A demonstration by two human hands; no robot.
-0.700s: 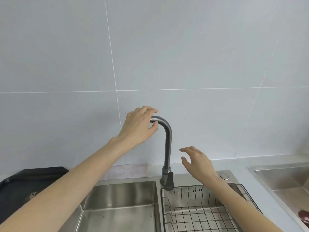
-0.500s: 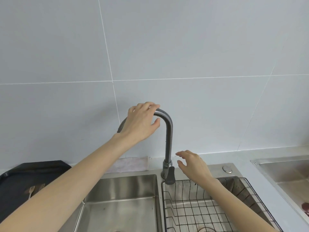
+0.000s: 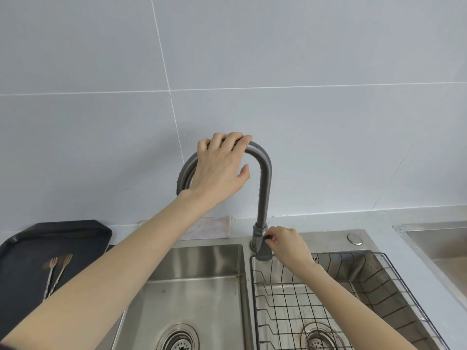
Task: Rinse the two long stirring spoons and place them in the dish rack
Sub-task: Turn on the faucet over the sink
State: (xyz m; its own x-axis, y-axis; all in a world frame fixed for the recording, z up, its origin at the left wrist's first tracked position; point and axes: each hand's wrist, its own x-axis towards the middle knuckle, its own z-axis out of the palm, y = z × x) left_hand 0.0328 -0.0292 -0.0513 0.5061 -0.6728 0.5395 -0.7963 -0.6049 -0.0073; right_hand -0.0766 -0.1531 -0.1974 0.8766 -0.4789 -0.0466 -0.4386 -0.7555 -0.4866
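Note:
Two long thin stirring utensils (image 3: 56,274) with small forked bronze heads lie side by side on a black tray (image 3: 30,251) at the left, partly hidden by my left forearm. My left hand (image 3: 219,170) rests over the top of the grey arched tap spout (image 3: 264,178), fingers curled on it. My right hand (image 3: 288,245) pinches the tap's small handle (image 3: 267,238) at the base. A black wire dish rack (image 3: 353,281) sits in the right basin. No water runs from the spout.
A steel double sink fills the lower view, its left basin (image 3: 192,286) bare with a drain (image 3: 178,341). A pale cloth (image 3: 209,227) lies against the tiled wall. Another steel basin (image 3: 439,246) shows at far right, and a round button (image 3: 354,238) beside the tap.
The view has tipped down, showing more of the sink. My left hand settled on top of the spout, which swung left. My right hand dropped from mid-air onto the tap handle.

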